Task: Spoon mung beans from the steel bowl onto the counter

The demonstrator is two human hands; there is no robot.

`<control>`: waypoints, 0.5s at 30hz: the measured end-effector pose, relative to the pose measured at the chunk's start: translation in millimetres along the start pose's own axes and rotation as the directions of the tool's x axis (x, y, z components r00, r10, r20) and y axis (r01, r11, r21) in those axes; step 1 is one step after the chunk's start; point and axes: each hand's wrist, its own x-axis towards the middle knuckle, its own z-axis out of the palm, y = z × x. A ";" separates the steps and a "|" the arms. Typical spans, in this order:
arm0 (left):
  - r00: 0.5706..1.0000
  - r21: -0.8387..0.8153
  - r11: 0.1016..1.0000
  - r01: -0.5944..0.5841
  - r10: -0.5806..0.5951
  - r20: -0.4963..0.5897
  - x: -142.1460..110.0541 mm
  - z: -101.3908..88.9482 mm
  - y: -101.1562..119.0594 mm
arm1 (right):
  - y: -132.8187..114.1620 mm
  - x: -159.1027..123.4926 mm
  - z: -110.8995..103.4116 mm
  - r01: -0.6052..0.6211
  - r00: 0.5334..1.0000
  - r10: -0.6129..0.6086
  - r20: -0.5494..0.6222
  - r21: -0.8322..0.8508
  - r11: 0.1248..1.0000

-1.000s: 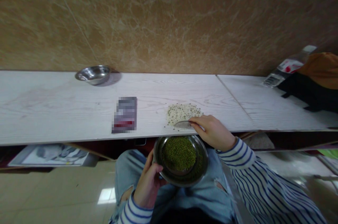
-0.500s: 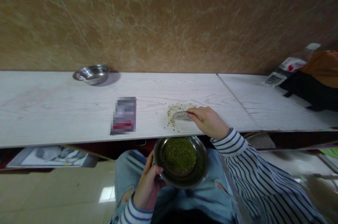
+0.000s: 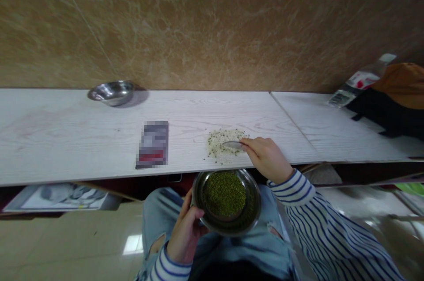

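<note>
My left hand [image 3: 188,228] grips the rim of a steel bowl [image 3: 253,212], thumb over its edge. Green mung beans [image 3: 225,195] lie inside the bowl, which sits above my lap, just below the table edge. My right hand [image 3: 266,157] pinches a small greyish spoon [image 3: 233,144]; its handle is hidden by my fingers. The spoon's tip lies over a flat patch of pale grains mixed with green beans [image 3: 217,146], scattered on the table.
Left of the grains lies a dark blurred packet [image 3: 153,144] on the white table [image 3: 192,113]. A second steel bowl [image 3: 114,94] stands by the wall. At right, a plastic bottle [image 3: 359,82] leans on a black and brown bag [image 3: 394,95]. A drawer [image 3: 66,197] sits under the table.
My right hand has moved slightly right and down with the spoon, which looks narrower from this angle. The grain patch is spread a little differently. My left hand still holds the bowl.
</note>
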 end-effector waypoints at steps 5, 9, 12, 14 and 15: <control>1.000 0.010 1.000 -0.005 0.005 0.005 -2.8 4.3 1.3 | -4.7 -8.1 -6.4 0.013 1.000 -0.013 0.006 0.018 1.000; 1.000 0.008 1.000 0.005 -0.005 0.002 -3.5 4.6 0.7 | 1.1 -13.1 -6.3 -0.029 0.999 0.028 -0.032 -0.028 0.999; 1.000 0.013 1.000 0.015 -0.015 0.001 -2.1 3.6 -0.4 | 1.3 -16.8 -4.3 -0.019 1.000 0.019 -0.020 -0.027 0.999; 1.000 0.022 1.000 0.021 -0.021 0.001 -1.0 3.3 -0.9 | -1.6 -19.0 -4.3 -0.005 1.000 0.004 -0.010 -0.016 1.000; 1.000 0.025 0.999 0.026 -0.026 0.000 -0.7 3.3 -1.0 | -3.2 -20.0 -4.8 0.002 1.000 -0.002 -0.008 -0.011 1.000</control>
